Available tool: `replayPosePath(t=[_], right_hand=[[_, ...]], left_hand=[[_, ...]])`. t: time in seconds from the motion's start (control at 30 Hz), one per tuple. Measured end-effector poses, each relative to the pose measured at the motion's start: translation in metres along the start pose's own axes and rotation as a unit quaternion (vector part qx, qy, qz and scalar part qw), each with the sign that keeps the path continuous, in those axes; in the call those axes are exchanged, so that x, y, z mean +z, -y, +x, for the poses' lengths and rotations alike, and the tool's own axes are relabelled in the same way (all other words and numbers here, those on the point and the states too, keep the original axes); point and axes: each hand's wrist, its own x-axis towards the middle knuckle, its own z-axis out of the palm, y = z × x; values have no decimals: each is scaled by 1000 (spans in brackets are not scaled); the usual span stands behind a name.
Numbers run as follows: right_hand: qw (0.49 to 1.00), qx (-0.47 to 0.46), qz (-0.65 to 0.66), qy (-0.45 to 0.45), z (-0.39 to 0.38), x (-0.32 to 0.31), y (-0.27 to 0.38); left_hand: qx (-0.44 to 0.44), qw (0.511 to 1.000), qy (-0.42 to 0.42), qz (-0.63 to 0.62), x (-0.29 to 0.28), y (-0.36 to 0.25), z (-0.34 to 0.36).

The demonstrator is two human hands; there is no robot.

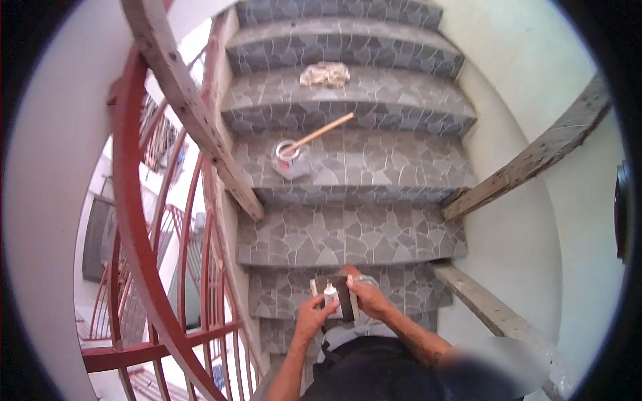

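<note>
Low in the middle of the head view, my left hand (314, 316) is closed around a small white bottle (330, 294) with a narrow pointed tip, held upright. Just to its right, my right hand (369, 298) pinches the upper right edge of a dark flat piece (346, 302). Pale strips show along both sides of that piece. The bottle stands in front of the dark piece, and I cannot tell whether they touch. My right fingers partly hide the piece's far edge.
Stone-patterned stairs (401, 160) rise ahead. On them are an open tub (289, 164) with a wooden stick (324, 131) and a crumpled cloth (325, 75). Wooden beams (194, 100) slant in on both sides. A red railing (127, 167) curves along the left, above a drop.
</note>
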Motion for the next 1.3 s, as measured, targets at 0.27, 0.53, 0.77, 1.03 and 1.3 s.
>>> replayPosePath(t=[0.27, 0.53, 0.77, 1.03, 1.3], right_hand=[[990, 53, 123, 52, 26, -48, 68], [992, 109, -25, -60, -3, -89, 199], [984, 75, -126, -106, 33, -119, 286], [918, 90, -351, -161, 95, -158, 361], [885, 48, -353, -299, 45, -210, 466]], left_hand=[[-45, 999, -25, 1, 23, -79, 62], [-64, 995, -77, -2, 53, -222, 86], [-31, 995, -68, 62, 56, -299, 129], [20, 993, -70, 90, 52, -365, 238], [-21, 991, -70, 111, 33, -481, 272]])
